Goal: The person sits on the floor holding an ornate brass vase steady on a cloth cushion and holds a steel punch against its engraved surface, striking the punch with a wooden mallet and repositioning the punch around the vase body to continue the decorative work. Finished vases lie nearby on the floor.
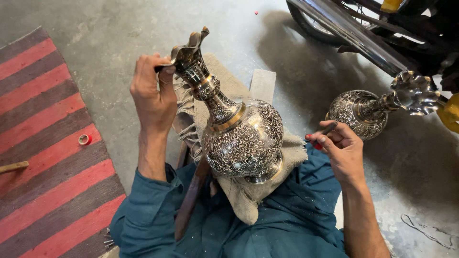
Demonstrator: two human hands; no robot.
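Observation:
An engraved metal vase [239, 134] with a narrow neck and a fluted mouth lies tilted on a burlap cloth [248, 196] over my lap. My left hand [153, 93] grips the vase's fluted rim at the upper left. To the right of the vase's round body, my right hand [339, 148] holds a thin red-handled tool [321, 136] and is clear of the metal. My sleeves and clothes are teal.
A second engraved vase [377, 107] with a fluted mouth lies on the concrete floor at the right, beside a motorcycle's exhaust pipe [349, 33]. A red and brown striped rug [43, 143] covers the left, with a small red ring [84, 139] on it.

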